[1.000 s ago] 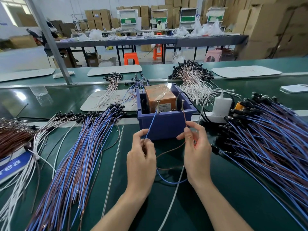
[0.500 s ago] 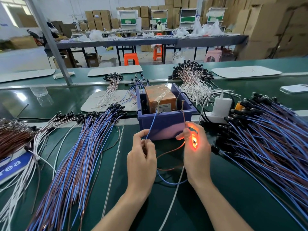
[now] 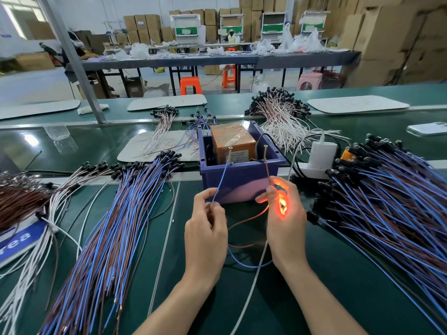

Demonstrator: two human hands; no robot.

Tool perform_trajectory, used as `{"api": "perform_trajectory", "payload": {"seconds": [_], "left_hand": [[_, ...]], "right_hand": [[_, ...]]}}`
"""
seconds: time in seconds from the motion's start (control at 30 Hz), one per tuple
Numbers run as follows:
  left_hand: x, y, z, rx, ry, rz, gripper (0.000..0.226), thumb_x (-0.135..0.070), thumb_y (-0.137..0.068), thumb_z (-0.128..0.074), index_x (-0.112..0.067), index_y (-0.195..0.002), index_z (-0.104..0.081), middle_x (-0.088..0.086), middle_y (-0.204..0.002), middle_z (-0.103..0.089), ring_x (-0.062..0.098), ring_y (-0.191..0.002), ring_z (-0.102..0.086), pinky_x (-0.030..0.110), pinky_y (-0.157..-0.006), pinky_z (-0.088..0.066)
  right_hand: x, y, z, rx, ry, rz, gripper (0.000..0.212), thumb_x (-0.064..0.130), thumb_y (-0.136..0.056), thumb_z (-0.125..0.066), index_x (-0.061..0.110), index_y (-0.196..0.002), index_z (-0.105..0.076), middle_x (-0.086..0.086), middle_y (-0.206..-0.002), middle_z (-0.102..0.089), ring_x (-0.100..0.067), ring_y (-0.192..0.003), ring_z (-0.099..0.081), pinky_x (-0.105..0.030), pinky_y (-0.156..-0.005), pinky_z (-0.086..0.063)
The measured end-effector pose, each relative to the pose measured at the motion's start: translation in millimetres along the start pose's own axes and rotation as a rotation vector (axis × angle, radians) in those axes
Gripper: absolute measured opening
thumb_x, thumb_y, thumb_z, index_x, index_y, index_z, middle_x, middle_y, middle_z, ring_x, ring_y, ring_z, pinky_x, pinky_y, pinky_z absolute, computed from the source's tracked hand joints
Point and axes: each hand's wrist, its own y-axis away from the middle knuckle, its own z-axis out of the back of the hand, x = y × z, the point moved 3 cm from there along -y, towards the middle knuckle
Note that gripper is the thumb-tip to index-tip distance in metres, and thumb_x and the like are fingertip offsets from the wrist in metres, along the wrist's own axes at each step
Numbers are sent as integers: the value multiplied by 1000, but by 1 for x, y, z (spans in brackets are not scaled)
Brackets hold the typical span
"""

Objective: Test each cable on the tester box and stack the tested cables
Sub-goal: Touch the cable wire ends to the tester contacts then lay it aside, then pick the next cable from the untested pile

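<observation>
The tester box [image 3: 242, 182] is a blue plastic bin holding an orange unit, with two upright screws on its near rim. My left hand [image 3: 205, 235] pinches the blue wire [image 3: 221, 180] of one cable and holds its tip on the left screw. My right hand [image 3: 285, 221] holds the brown wire against the right screw; the cable's lamp [image 3: 281, 204] glows orange inside its fingers. A pile of blue-and-brown cables [image 3: 108, 238] lies on the left, and another such pile [image 3: 391, 206] on the right.
A white power strip with a charger [image 3: 319, 160] sits right of the box, and a white cord [image 3: 251, 286] runs toward me between my arms. White-wire bundles [image 3: 280, 117] lie behind the box; brown and white cables [image 3: 21, 201] lie far left. A phone [image 3: 428, 128] rests far right.
One second ago the lamp in my right hand was dark; it lit up half a second ago and still glows. Both hands stay at the screws.
</observation>
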Motion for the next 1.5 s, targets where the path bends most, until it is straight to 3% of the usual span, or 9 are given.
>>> {"api": "perform_trajectory", "payload": {"seconds": [0.33,0.47,0.57,0.7,0.87,1.03,1.13,1.37,1.5], "left_hand": [[-6,2,7,-75,50,16,28,-32,-102,-40,-56,-116,-40,-6,-80,-59,18,-63,-56,40,-58,-49],[-2,2,11,-129,-21,26,42,-28,-102,-43,-32,-143,-34,-13,-125,-41,6,-111,-50,20,-87,-44],[-9,3,18,-165,-136,-74,40,-28,-102,-42,-23,-142,-39,-9,-137,-32,6,-133,-34,23,-107,-30],[-17,10,21,-84,-154,-205,29,-37,-101,-40,-31,-128,-48,-24,-122,-37,11,-125,-43,30,-103,-40],[-35,18,19,66,-233,-335,16,-28,-102,-47,-26,-113,-59,-24,-103,-52,8,-101,-52,29,-87,-46],[-89,24,1,543,-287,-415,30,-53,-97,-43,-33,-111,-62,-33,-92,-57,-3,-91,-53,15,-79,-41],[-132,28,-10,770,-221,-444,27,-50,-98,-49,-34,-116,-61,-18,-85,-64,2,-77,-58,23,-71,-48],[-217,24,-20,764,-39,-568,20,-19,-99,-61,-39,-101,-57,-17,-71,-59,1,-59,-50,12,-58,-38],[-253,23,-31,646,-22,-670,13,-19,-99,-57,-31,-94,-60,-19,-76,-64,-1,-66,-59,11,-60,-42]], "right_hand": [[6,3,2,15,-74,-51,16,35,-107,-46,39,-118,-57,14,-85,-72,-8,-52,-45,-13,-51,-38],[8,7,5,20,-98,-100,21,34,-108,-43,46,-112,-60,15,-89,-74,-2,-54,-45,-12,-55,-41],[9,10,9,13,-106,-148,25,35,-107,-41,47,-109,-63,17,-95,-75,-2,-52,-43,-14,-52,-39],[8,17,18,-9,-129,-204,26,33,-106,-42,47,-109,-63,17,-104,-74,-3,-45,-37,-19,-46,-37],[21,22,33,-167,-251,-227,30,16,-105,-45,38,-100,-66,16,-96,-71,1,-67,-56,-7,-62,-41],[77,4,57,-198,-541,-124,32,8,-102,-46,28,-88,-66,4,-73,-56,-5,-53,-38,-13,-47,-34],[129,-13,72,-137,-624,10,29,9,-98,-48,26,-86,-68,4,-69,-53,-7,-48,-33,-16,-42,-29],[218,-21,122,4,-569,337,27,5,-96,-46,21,-91,-67,3,-69,-56,-11,-51,-39,-18,-45,-33],[227,-27,152,39,-410,427,27,25,-104,-41,30,-119,-63,5,-105,-70,-12,-99,-65,-23,-80,-49]]}}
